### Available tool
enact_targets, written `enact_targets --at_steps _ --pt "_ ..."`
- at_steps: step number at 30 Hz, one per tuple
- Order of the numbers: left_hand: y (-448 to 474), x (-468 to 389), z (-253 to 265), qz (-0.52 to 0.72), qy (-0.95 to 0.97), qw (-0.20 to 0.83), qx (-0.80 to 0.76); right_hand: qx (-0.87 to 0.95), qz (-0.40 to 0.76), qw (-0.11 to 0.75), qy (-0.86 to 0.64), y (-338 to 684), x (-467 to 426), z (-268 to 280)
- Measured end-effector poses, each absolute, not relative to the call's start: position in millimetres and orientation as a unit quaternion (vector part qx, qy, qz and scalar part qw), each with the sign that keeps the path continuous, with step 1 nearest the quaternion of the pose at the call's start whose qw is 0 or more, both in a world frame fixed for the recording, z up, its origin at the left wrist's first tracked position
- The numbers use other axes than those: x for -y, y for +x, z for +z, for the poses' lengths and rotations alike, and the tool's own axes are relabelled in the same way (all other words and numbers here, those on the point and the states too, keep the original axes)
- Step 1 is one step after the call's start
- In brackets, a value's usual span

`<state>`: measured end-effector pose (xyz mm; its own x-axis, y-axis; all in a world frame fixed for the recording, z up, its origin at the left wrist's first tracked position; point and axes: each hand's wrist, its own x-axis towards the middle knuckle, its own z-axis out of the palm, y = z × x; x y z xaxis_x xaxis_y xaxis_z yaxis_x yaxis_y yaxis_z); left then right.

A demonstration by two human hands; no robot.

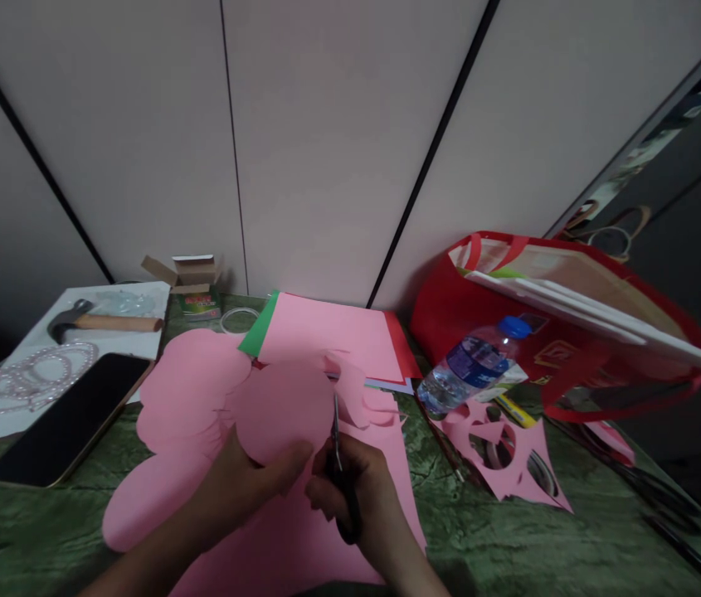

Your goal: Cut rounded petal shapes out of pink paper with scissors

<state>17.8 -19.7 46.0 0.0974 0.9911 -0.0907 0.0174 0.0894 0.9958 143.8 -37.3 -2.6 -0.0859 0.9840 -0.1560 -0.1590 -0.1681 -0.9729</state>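
My left hand point(250, 481) is closed on a round pink paper piece point(281, 406), thumb on top near its lower edge. In my right hand point(359, 485) are black-handled scissors point(338, 464), fingers at the loops. The blades point away from me along the right edge of the round piece. A curled pink strip point(350, 394) lies just beyond the blades; whether it is still joined to the piece, I cannot tell. Beneath both hands lies a large pink sheet point(350, 547). Overlapping pink paper rounds point(182, 406) are spread to the left of my left hand.
Pink, green and red sheets point(338, 332) lie at the back. Left are a phone point(70, 423), a hammer point(107, 322), bead strings point(39, 377) and an opened small box point(197, 290). Right are a water bottle point(474, 365), cut pink scraps point(505, 464) and a red bag point(443, 290).
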Motion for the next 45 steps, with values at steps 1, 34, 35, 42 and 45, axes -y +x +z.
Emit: enact_targets --at_steps 1,34,35,42,45 --pt "17 19 45 0.448 0.507 0.539 -0.501 0.435 0.598 0.478 -0.474 144 37 -3" --pt "5 12 35 0.415 0.572 0.459 -0.538 0.49 0.57 0.49 -0.442 152 36 -2" --pt "4 11 35 0.414 0.572 0.46 -0.538 0.487 0.572 0.49 -0.442 152 37 -1" --pt "4 11 36 0.424 0.569 0.476 -0.52 0.481 0.566 0.479 -0.468 150 36 -10" --pt "4 10 37 0.431 0.564 0.474 -0.52 0.467 0.573 0.483 -0.47 149 36 -13"
